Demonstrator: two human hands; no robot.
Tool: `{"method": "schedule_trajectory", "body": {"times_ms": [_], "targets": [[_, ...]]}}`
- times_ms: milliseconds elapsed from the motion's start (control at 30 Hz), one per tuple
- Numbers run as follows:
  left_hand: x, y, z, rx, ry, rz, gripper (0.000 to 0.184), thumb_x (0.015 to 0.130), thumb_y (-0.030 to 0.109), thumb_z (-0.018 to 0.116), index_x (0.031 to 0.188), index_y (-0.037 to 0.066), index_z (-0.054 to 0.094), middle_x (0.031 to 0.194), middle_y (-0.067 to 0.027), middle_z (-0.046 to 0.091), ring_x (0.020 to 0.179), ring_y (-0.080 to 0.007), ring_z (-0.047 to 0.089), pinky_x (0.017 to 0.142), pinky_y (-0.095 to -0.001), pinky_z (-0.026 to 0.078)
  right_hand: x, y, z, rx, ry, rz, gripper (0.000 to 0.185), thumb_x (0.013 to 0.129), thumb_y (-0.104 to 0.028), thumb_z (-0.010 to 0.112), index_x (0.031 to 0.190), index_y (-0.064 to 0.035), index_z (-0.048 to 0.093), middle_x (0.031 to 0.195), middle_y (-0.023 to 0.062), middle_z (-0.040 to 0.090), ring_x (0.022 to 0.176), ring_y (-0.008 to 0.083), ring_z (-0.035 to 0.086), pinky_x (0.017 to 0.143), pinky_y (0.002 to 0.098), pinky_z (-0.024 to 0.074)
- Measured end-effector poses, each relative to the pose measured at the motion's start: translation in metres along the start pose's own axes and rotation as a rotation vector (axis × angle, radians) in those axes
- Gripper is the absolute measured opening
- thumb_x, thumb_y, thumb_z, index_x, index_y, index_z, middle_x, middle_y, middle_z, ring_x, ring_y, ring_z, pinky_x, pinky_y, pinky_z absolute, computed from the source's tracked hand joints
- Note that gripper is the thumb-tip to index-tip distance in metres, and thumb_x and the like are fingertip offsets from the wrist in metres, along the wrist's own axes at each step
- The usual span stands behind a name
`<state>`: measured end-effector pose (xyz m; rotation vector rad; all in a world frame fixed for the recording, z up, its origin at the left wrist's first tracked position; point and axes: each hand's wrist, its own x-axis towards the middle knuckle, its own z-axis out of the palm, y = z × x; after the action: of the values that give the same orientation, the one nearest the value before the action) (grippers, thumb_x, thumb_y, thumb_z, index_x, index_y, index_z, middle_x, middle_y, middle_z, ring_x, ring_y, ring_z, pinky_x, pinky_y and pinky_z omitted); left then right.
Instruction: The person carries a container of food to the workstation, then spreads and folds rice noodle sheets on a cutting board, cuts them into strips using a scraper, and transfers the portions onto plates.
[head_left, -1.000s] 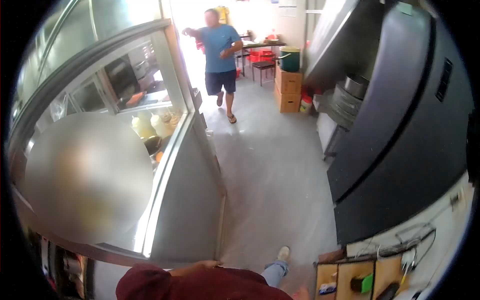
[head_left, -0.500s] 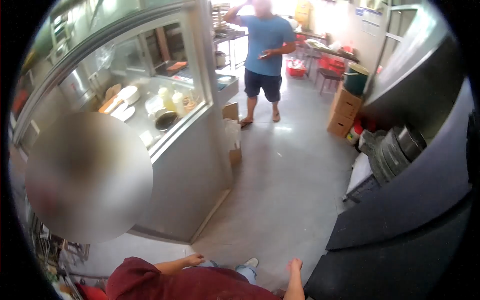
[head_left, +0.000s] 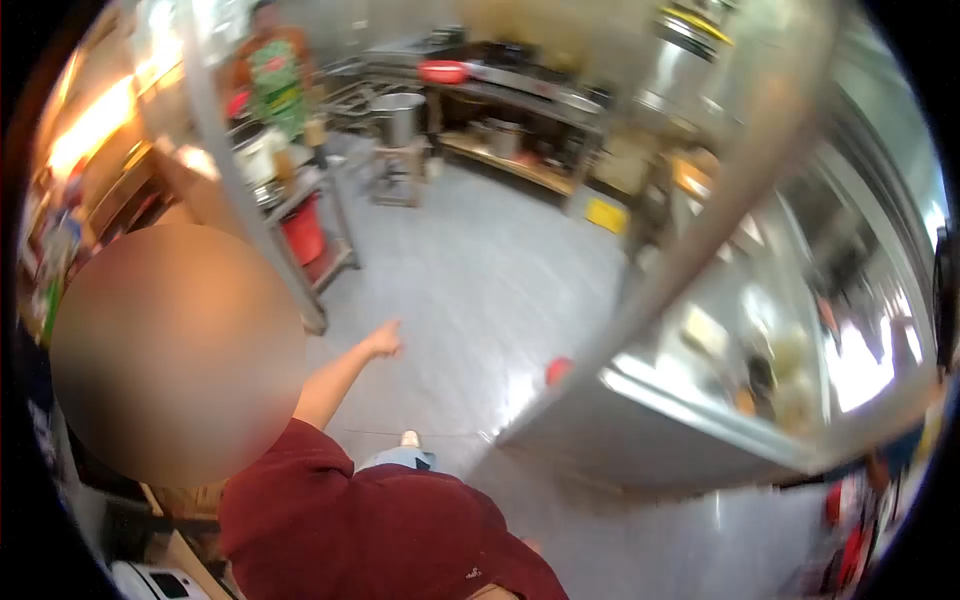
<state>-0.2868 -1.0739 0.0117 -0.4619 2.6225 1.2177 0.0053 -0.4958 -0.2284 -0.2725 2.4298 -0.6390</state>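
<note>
My left hand (head_left: 384,340) reaches forward over the grey floor (head_left: 470,270) with nothing visible in it. Its fingers look partly spread, though they are small and a little blurred. It touches nothing; the doorway post and a metal table (head_left: 325,215) stand ahead of it to the left. Of my right arm, only a bit of forearm (head_left: 492,592) shows at the bottom edge, below the maroon shirt. A small patch of skin beside the shirt may belong to my right hand, but its fingers cannot be made out.
A large metal pot (head_left: 397,118) sits on a stool (head_left: 398,175). Behind it runs a steel counter with a red basin (head_left: 443,71). A person (head_left: 277,80) in a green apron stands at the back left. To the right is a glazed partition (head_left: 690,250). A blurred disc covers the left.
My view has swung left from the passage with a person in blue to the kitchen area. My left hand has moved from near my waist to stretched forward; my right hand has mostly dropped from sight.
</note>
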Motion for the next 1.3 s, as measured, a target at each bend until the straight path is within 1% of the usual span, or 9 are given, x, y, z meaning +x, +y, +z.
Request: {"method": "schedule_trajectory", "body": {"times_ms": [100, 167, 267, 400, 467, 533, 800, 1133, 1300], "targets": [[0.067, 0.012, -0.16, -0.078, 0.428, 0.082, 0.086, 0.068, 0.015, 0.062, 0.138, 0.006, 0.014, 0.088, -0.0178, 0.062, 0.078, -0.0265, 0.061, 0.071, -0.0382, 0.048, 0.128, -0.07, -0.045, -0.31, 0.071, -0.338, 0.017, 0.084, -0.019, 0.048, 0.091, -0.0046, 0.054, 0.086, 0.0109, 0.058, 0.078, 0.0199, 0.059, 0.065, 0.0371, 0.0479], [0.074, 0.051, -0.27, -0.319, 0.659, 0.175, 0.09, 0.066, 0.01, 0.06, 0.139, 0.003, 0.007, 0.07, -0.0116, 0.059, 0.059, -0.021, 0.057, 0.058, -0.0339, 0.048, 0.203, -0.137, -0.079, 0.558, 0.056, -0.062, 0.02, 0.084, -0.015, 0.047, 0.098, -0.0028, 0.052, 0.082, 0.0104, 0.057, 0.068, 0.018, 0.057, 0.057, 0.033, 0.0467], [0.068, 0.134, -0.452, -0.278, 1.389, 0.162, 0.067, 0.082, 0.018, 0.052, 0.133, -0.005, 0.015, 0.11, -0.0215, 0.048, 0.096, -0.0302, 0.05, 0.086, -0.0392, 0.039, 0.31, -0.256, -0.155, 0.93, 0.161, 0.133, 0.026, 0.083, -0.008, 0.047, 0.108, -0.0013, 0.05, 0.079, 0.0106, 0.057, 0.059, 0.0153, 0.055, 0.048, 0.0273, 0.045], [0.003, 0.268, -0.447, -0.24, 2.103, 1.393, 0.043, 0.088, 0.012, 0.043, 0.123, -0.004, 0.024, 0.097, -0.0172, 0.053, 0.085, -0.0231, 0.055, 0.076, -0.0317, 0.045, 0.354, -0.311, -0.221, 1.022, 0.22, 0.116, 0.024, 0.081, -0.006, 0.045, 0.104, 0.0001, 0.049, 0.08, 0.0107, 0.055, 0.059, 0.0153, 0.053, 0.048, 0.0272, 0.0445], [0.048, 0.268, -0.424, -0.004, 1.895, 1.803, 0.038, 0.083, 0.007, 0.043, 0.118, -0.004, 0.033, 0.094, -0.0163, 0.055, 0.084, -0.0227, 0.055, 0.076, -0.0315, 0.046, 0.405, -0.266, -0.196, 0.982, 0.18, 0.151, 0.027, 0.08, -0.009, 0.047, 0.107, -0.0032, 0.05, 0.079, 0.0101, 0.056, 0.057, 0.0181, 0.055, 0.047, 0.0314, 0.0455], [0.085, 0.241, -0.403, 0.34, 1.533, 1.283, 0.035, 0.074, 0.003, 0.05, 0.108, -0.002, 0.049, 0.092, -0.0142, 0.057, 0.079, -0.0232, 0.056, 0.073, -0.0321, 0.046, 0.415, -0.27, -0.217, 0.778, 0.163, 0.321, 0.022, 0.082, -0.015, 0.049, 0.099, -0.0025, 0.053, 0.076, 0.0082, 0.055, 0.055, 0.0185, 0.054, 0.05, 0.0346, 0.0468], [0.289, 0.12, -0.355, -0.184, 0.717, 0.306, 0.041, 0.085, 0.016, 0.053, 0.123, 0.006, 0.044, 0.079, -0.0064, 0.061, 0.072, -0.0139, 0.059, 0.067, -0.0287, 0.047, 0.573, -0.269, -0.329, 0.808, 0.127, 0.533, 0.024, 0.082, -0.013, 0.047, 0.102, -0.0008, 0.051, 0.084, 0.0116, 0.054, 0.061, 0.0236, 0.055, 0.052, 0.0365, 0.0484], [0.427, 0.07, -0.39, -0.179, 0.213, 0.226, 0.035, 0.086, 0.022, 0.05, 0.117, 0.004, 0.05, 0.09, -0.0114, 0.063, 0.081, -0.0208, 0.06, 0.074, -0.0329, 0.046, 0.764, -0.447, -0.45, 0.826, 0.378, 0.165, 0.026, 0.083, -0.011, 0.045, 0.106, 0.0013, 0.049, 0.095, 0.0157, 0.053, 0.068, 0.03, 0.056, 0.055, 0.0389, 0.0504], [0.478, 0.073, -0.42, -0.106, 0.068, 0.301, 0.035, 0.087, 0.026, 0.049, 0.114, 0.005, 0.052, 0.09, -0.0125, 0.064, 0.081, -0.0234, 0.061, 0.072, -0.0345, 0.047, 0.726, -0.431, -0.556, 0.79, 0.881, 0.167, 0.027, 0.083, -0.01, 0.044, 0.108, 0.0024, 0.047, 0.1, 0.0178, 0.052, 0.072, 0.0332, 0.057, 0.056, 0.0401, 0.0515]]}}
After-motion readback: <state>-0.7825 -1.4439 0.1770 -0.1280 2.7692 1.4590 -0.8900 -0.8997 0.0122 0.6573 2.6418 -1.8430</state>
